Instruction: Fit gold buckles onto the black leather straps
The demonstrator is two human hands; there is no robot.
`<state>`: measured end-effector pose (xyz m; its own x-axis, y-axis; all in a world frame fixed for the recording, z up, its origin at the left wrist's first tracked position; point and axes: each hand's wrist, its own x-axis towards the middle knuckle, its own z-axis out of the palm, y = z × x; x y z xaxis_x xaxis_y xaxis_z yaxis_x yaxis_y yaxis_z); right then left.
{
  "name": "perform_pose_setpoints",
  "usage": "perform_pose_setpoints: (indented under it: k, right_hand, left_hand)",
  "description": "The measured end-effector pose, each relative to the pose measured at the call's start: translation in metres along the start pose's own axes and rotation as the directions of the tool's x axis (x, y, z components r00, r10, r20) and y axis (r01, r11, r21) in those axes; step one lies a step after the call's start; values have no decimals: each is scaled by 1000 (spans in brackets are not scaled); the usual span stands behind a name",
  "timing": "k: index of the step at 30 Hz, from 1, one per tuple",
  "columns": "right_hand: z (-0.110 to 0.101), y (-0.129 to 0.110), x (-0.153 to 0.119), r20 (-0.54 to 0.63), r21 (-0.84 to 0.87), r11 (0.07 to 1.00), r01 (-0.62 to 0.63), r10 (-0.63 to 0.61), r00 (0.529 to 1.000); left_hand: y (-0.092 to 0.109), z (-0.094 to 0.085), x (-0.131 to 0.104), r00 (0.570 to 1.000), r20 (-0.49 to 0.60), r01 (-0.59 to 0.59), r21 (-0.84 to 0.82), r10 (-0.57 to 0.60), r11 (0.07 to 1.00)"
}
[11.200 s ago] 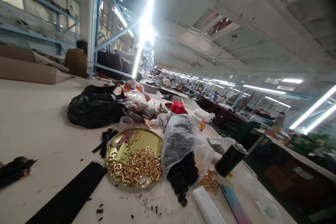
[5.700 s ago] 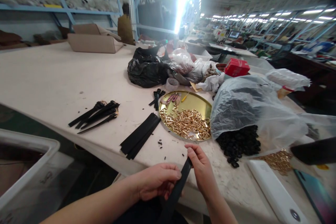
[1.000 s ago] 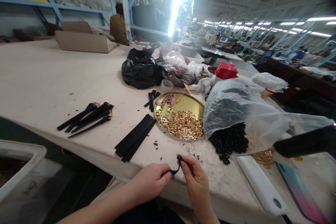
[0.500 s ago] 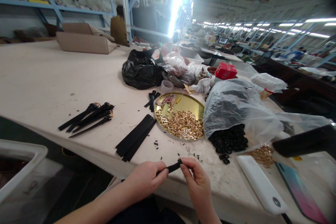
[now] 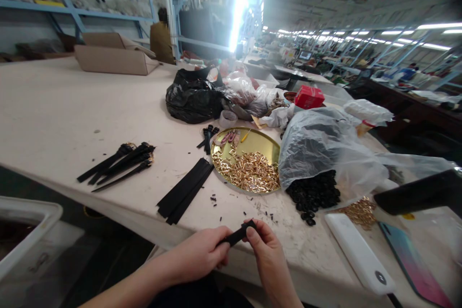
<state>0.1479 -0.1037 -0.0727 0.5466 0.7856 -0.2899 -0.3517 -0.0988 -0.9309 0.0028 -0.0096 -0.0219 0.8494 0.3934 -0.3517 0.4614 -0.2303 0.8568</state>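
Note:
A black strap (image 5: 235, 237) is stretched between my hands at the table's front edge. My left hand (image 5: 207, 250) is closed around its lower part. The thumb and fingers of my right hand (image 5: 265, 245) pinch its upper end, hiding the tip. Beyond the hands lie flat black strips (image 5: 186, 190) in a stack. A gold tray (image 5: 265, 139) holds a heap of small gold buckles (image 5: 254, 173). Small black bits (image 5: 213, 198) are scattered on the tabletop. Black rings or loops (image 5: 314, 195) spill from a clear plastic bag (image 5: 317, 139) at the right.
Bundled black straps (image 5: 122, 163) lie at the left. Behind the tray sit a black bag (image 5: 195, 96), a tape roll (image 5: 228, 118) and a red box (image 5: 309, 96). A white device (image 5: 357, 252) and a phone (image 5: 415, 264) lie right. A white bin (image 5: 32, 207) stands lower left.
My right thumb has moved over the strap's end, which now shows wider and tilted upward. My left hand still grips the strap, turned slightly. The view has shifted slightly.

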Motion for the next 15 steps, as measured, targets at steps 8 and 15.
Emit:
perform_pose_setpoints:
  k: [8, 15]
  right_hand:
    - [16, 7, -6, 72, -6, 1000, 10, -10, 997]
    - [20, 11, -1, 214, -229, 958, 171, -121, 969]
  left_hand:
    - [11, -2, 0, 994, -102, 20, -67, -26, 998]
    - [-2, 3, 14, 978, -210, -23, -161, -11, 987]
